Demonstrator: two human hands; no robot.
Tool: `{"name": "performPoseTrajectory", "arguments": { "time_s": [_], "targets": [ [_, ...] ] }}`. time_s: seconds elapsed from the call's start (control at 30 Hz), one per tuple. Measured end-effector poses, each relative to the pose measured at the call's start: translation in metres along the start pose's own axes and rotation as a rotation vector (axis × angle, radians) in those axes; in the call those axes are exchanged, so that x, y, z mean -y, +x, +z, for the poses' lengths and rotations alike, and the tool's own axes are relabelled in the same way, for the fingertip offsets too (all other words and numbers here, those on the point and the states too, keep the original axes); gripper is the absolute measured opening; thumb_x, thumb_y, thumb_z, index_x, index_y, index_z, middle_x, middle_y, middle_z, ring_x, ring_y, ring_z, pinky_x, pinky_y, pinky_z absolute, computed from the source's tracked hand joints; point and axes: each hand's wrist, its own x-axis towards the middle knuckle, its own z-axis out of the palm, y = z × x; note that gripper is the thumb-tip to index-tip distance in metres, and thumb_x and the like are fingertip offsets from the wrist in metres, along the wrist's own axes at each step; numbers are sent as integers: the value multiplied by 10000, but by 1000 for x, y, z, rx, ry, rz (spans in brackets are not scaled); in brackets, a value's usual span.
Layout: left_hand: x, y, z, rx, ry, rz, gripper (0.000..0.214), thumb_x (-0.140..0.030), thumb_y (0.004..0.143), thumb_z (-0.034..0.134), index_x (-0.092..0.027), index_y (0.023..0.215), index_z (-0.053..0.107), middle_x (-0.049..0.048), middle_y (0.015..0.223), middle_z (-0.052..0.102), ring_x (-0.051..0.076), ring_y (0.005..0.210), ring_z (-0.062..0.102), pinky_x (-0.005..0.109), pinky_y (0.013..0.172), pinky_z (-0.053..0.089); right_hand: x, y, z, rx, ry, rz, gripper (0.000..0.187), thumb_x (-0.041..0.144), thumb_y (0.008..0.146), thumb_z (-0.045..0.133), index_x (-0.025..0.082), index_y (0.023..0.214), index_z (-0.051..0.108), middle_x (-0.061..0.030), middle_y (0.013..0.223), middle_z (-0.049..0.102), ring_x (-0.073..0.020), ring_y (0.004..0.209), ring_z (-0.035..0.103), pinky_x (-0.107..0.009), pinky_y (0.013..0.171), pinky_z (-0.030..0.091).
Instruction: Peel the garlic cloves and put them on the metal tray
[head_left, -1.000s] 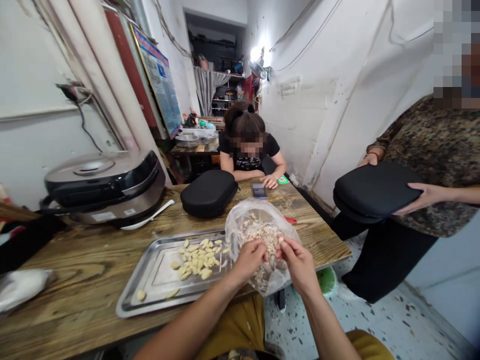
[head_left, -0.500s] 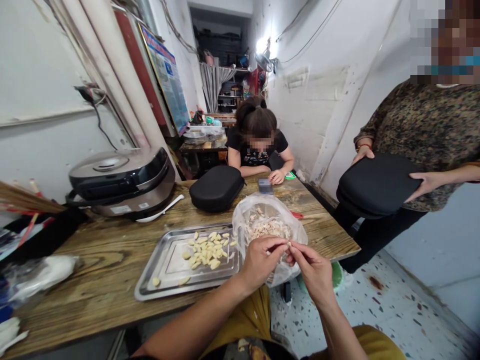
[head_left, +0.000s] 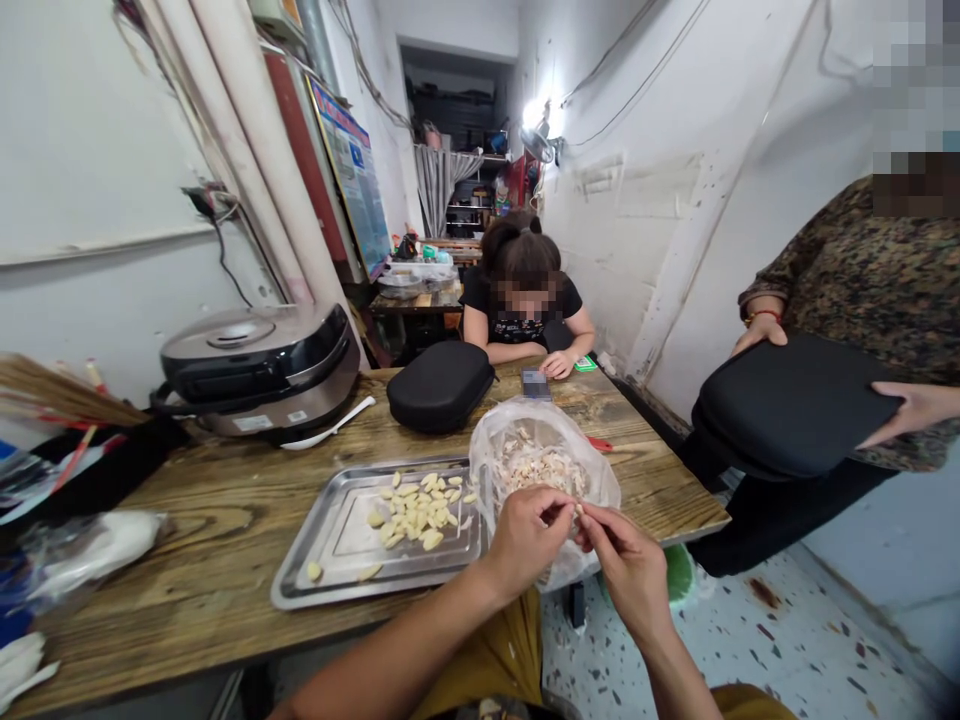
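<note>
My left hand [head_left: 534, 535] and my right hand [head_left: 624, 560] meet fingertip to fingertip over the near edge of a clear plastic bag. Pinched between both is a small pale garlic clove [head_left: 578, 508], mostly hidden by the fingers. The plastic bag [head_left: 491, 440] sits open like a bowl, with garlic skins and bits [head_left: 544, 468] inside. To its left lies a shallow metal tray [head_left: 315, 525], holding many peeled garlic cloves [head_left: 416, 508], most of them toward its right side. Two cloves lie apart near the tray's front edge.
On the wooden table [head_left: 217, 530] are a rice cooker [head_left: 262, 370], a white spoon [head_left: 330, 425], a black case [head_left: 439, 385] and a phone [head_left: 535, 384]. A person [head_left: 525, 290] leans on the far end. Another person [head_left: 847, 290] stands at right, holding a black case [head_left: 795, 405].
The camera view has shifted slightly, so most things appear a little lower and farther right. My hands stay together over the bag, fingertips still pinching the clove.
</note>
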Motion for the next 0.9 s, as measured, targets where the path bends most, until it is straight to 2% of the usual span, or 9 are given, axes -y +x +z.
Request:
{"name": "performPoseTrajectory", "arguments": {
  "time_s": [0.17, 0.37, 0.5, 0.6, 0.7, 0.77, 0.83, 0.9],
  "targets": [
    [-1, 0, 0, -6, -17, -40, 138, -148, 763, 548, -147, 724, 679, 36, 696, 674, 128, 649, 597, 214, 641, 439, 4, 1, 2, -15, 9, 37, 231, 306, 816, 571, 206, 995, 678, -57, 860, 671, -140, 625, 593, -261, 607, 497],
    [-2, 5, -1, 57, -154, -177, 169, -181, 772, 514, -126, 687, 650, 23, 627, 633, 116, 577, 555, 197, 558, 410, 7, 3, 3, -36, 132, 161, 240, 351, 777, 613, 187, 936, 688, -30, 656, 650, -149, 575, 580, -264, 588, 491],
    [5, 4, 2, 104, -196, -204, 166, -199, 770, 505, -120, 708, 636, 14, 626, 614, 107, 568, 529, 188, 541, 394, 7, 5, 2, -99, 256, 246, 271, 369, 751, 639, 182, 941, 688, -32, 676, 656, -145, 568, 568, -274, 595, 489],
    [9, -2, 5, 203, -160, -188, 154, -179, 756, 505, -121, 699, 635, -4, 605, 591, 96, 556, 497, 179, 523, 363, 5, 7, -4, -173, 239, 256, 301, 392, 734, 651, 170, 933, 692, -25, 643, 638, -139, 560, 540, -273, 591, 472],
    [4, -10, 9, 371, -112, -121, 226, -181, 789, 468, -126, 635, 623, -21, 541, 543, 84, 509, 458, 180, 495, 331, 2, 2, -16, -186, 170, 273, 338, 421, 726, 652, 156, 932, 692, -28, 626, 630, -146, 555, 534, -278, 573, 472],
    [-3, -15, 10, 409, -62, -68, 253, -198, 804, 469, -129, 617, 625, -16, 536, 540, 91, 509, 463, 190, 510, 348, 0, -7, -26, -187, 140, 281, 348, 430, 711, 664, 154, 921, 693, -35, 633, 640, -150, 539, 540, -279, 547, 478],
    [-9, -19, 11, 392, -56, -24, 160, -212, 779, 534, -134, 786, 673, 10, 653, 612, 115, 583, 521, 206, 573, 401, 0, -20, -35, -171, 114, 280, 330, 428, 701, 674, 156, 885, 700, -30, 596, 633, -149, 512, 539, -269, 520, 478],
    [-13, -22, 14, 383, -128, 14, 256, -225, 759, 590, -159, 995, 665, 41, 805, 666, 141, 689, 574, 230, 673, 442, -1, -35, -40, -126, 98, 289, 302, 422, 708, 669, 158, 850, 705, -19, 539, 610, -146, 486, 536, -254, 492, 473]
  ]
}}
